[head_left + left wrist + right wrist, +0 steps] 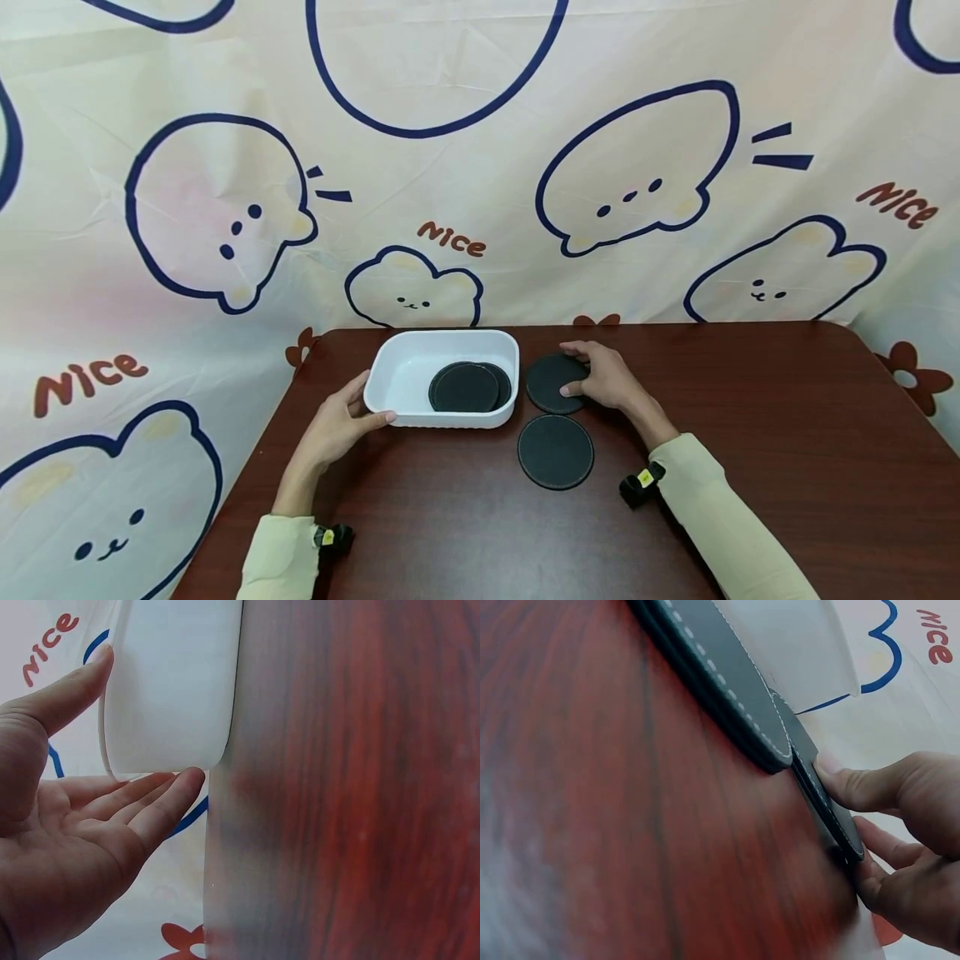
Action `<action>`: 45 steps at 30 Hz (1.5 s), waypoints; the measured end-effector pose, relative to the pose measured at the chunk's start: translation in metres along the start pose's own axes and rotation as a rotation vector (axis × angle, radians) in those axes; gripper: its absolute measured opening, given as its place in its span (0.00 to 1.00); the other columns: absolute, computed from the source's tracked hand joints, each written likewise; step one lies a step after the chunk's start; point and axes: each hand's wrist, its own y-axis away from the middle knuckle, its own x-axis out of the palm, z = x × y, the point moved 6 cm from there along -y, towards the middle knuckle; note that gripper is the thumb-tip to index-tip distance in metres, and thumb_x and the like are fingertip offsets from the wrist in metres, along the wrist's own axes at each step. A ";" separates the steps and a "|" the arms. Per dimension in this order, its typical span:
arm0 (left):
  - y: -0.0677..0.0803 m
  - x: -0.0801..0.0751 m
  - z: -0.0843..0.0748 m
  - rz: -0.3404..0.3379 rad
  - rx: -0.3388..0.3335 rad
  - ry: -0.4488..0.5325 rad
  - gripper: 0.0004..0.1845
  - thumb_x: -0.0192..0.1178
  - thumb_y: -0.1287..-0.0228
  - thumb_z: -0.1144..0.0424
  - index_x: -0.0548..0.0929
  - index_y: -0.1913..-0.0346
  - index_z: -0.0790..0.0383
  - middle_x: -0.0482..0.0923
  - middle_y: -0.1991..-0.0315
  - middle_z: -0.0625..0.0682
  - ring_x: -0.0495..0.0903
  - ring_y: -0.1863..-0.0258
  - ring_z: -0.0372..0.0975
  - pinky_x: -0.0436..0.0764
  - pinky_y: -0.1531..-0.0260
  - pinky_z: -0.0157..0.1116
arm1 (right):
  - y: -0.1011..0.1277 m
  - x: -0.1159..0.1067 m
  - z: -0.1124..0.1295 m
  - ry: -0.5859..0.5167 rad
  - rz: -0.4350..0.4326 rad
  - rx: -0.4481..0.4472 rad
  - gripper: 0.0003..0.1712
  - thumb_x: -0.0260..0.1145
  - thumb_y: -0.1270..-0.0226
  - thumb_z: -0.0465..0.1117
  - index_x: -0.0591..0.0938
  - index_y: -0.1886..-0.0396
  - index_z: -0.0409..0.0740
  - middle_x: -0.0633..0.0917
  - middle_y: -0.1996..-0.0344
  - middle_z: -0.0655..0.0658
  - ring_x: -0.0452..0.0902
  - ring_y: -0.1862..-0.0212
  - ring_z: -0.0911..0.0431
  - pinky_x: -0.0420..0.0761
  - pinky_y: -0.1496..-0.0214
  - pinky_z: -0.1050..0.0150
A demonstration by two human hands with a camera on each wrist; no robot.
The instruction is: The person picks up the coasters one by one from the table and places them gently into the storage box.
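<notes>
A white rectangular plastic container (pixel 405 367) stands at the back of the table, with round black coasters (pixel 463 387) overlapping inside its right half. At its left end my left hand (pixel 339 423) holds it, thumb on the near rim and fingers against the end wall. Just right of the container, my right hand (pixel 609 377) pinches a black coaster (pixel 551 385) at its right edge, thumb on top and fingers at the rim and underside. In the right wrist view this coaster (pixel 810 757) is slightly tilted. Nearer me lies another stitched black coaster (pixel 556 452), its edge looking layered.
The dark reddish-brown wooden table (pixel 787 433) extends to the right and toward me. Behind it hangs a cream cloth (pixel 510 183) printed with cartoon figures, meeting the table's back edge close behind the container.
</notes>
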 end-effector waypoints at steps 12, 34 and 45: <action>0.001 0.000 0.000 0.004 -0.004 0.006 0.51 0.76 0.32 0.57 0.57 0.13 0.58 0.67 0.19 0.63 0.79 0.28 0.57 0.87 0.40 0.41 | 0.001 -0.007 -0.003 -0.019 0.008 0.073 0.41 0.81 0.35 0.37 0.77 0.23 0.42 0.80 0.29 0.32 0.77 0.29 0.34 0.84 0.34 0.41; 0.001 0.001 -0.002 0.001 -0.012 0.005 0.51 0.76 0.32 0.57 0.57 0.13 0.58 0.67 0.19 0.63 0.80 0.29 0.57 0.87 0.39 0.43 | 0.002 -0.018 -0.007 -0.096 -0.027 0.043 0.31 0.78 0.32 0.37 0.83 0.30 0.44 0.90 0.44 0.35 0.88 0.48 0.46 0.88 0.50 0.55; 0.001 0.001 -0.002 0.002 -0.015 0.003 0.51 0.76 0.32 0.57 0.57 0.13 0.58 0.67 0.19 0.63 0.80 0.29 0.57 0.86 0.38 0.45 | 0.001 -0.024 -0.017 -0.235 0.005 0.111 0.27 0.75 0.29 0.37 0.84 0.31 0.44 0.89 0.47 0.35 0.84 0.58 0.51 0.83 0.59 0.62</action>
